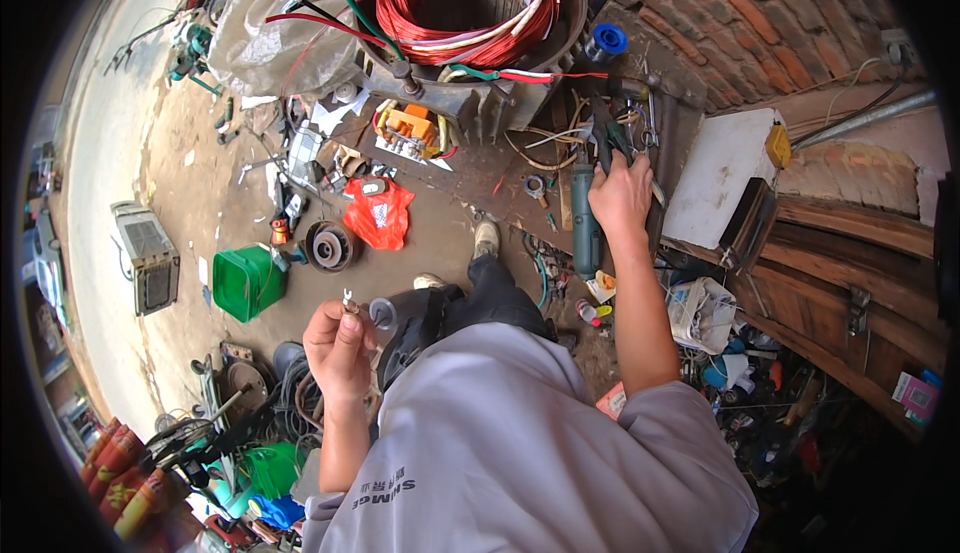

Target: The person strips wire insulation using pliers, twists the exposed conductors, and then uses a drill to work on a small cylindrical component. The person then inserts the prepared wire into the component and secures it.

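Observation:
My left hand [339, 350] is raised at the left of my body, pinching a small metal fork terminal [347, 298] between thumb and fingertips. On the dark workbench [487, 159], my right hand [624, 189] has its fingers around the handles of a pair of pliers [606, 129]. Just left of that hand lies a dark green cylindrical power tool [586, 219]. A metal ring lug [535, 186] rests farther left. Across the bench stands a motor housing [480, 107] topped by a coil of red winding wire [394, 5]. An orange terminal block [411, 127] sits against its near side.
A blue-ended spool [609, 40] and scissors [649, 129] lie near the brick wall [720, 20]. At right is a white box [716, 178]. The floor holds a green bucket [247, 283], a round metal part [330, 245] and a red plastic bag [382, 215].

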A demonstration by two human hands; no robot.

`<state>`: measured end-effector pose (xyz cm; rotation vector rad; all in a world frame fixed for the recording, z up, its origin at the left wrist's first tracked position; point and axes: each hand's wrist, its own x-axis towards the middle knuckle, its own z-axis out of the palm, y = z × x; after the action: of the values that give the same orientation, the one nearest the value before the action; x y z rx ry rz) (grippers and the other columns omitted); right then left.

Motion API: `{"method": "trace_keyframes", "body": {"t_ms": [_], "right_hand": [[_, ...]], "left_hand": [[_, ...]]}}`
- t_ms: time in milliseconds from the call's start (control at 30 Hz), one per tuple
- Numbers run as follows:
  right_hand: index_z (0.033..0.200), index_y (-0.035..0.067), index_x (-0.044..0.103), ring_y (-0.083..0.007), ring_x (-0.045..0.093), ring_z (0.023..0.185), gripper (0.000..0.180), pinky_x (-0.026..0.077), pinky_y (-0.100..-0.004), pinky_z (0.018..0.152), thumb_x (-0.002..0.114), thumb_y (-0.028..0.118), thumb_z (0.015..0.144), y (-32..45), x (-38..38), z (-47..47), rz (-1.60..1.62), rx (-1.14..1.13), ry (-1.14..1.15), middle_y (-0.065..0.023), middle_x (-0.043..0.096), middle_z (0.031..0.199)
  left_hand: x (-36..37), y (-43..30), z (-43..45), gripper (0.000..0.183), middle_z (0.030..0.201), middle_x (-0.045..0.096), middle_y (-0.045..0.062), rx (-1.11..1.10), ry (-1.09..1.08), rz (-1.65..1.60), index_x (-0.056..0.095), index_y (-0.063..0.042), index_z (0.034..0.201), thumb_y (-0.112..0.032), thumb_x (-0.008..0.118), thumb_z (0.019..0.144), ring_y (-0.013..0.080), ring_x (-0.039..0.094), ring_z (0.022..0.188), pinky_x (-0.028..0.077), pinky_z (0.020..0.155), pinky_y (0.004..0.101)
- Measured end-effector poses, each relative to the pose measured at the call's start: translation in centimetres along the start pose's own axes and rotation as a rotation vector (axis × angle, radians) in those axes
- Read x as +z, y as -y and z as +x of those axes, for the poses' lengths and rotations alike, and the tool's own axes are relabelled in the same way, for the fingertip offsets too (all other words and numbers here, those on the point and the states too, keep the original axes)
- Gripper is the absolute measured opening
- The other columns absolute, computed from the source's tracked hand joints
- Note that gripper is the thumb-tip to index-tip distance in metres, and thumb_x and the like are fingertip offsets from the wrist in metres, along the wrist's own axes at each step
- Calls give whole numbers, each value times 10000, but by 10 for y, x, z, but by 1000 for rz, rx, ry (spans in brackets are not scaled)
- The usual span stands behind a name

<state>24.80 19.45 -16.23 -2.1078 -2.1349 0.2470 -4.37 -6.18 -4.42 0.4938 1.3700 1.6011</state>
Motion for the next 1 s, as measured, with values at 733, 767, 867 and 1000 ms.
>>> {"method": "trace_keyframes", "body": {"t_ms": [733, 767, 867, 1000], "right_hand": [[968, -5, 651, -402, 656, 935, 256, 536, -494, 796, 653, 246, 914, 50, 16, -125, 415, -281, 589, -199, 640, 993], [964, -6, 649, -405, 656, 928, 253, 536, -493, 792, 654, 242, 914, 47, 13, -121, 414, -237, 561, -201, 639, 989], [1028, 17, 674, -404, 653, 952, 263, 533, -480, 815, 668, 253, 911, 37, 4, -105, 399, -201, 558, -186, 654, 1028], [997, 29, 702, -371, 676, 868, 200, 535, -452, 760, 696, 192, 881, 32, -3, -65, 525, -163, 298, -161, 685, 922]], "left_hand": [[7, 3, 9, 163, 734, 581, 22, -119, -75, 127, 644, 13, 1009, -149, 621, 1005, 87, 483, 605, 333, 531, 219], [6, 3, 9, 166, 731, 585, 24, -134, -89, 139, 647, 13, 1011, -152, 625, 1002, 88, 488, 610, 342, 537, 220], [5, 4, 12, 171, 722, 591, 22, -170, -110, 164, 655, 11, 1009, -159, 638, 995, 81, 495, 620, 359, 546, 220], [8, -4, 19, 168, 720, 582, 8, -166, -100, 227, 654, 14, 1000, -151, 630, 997, 64, 475, 613, 342, 545, 210]]}}
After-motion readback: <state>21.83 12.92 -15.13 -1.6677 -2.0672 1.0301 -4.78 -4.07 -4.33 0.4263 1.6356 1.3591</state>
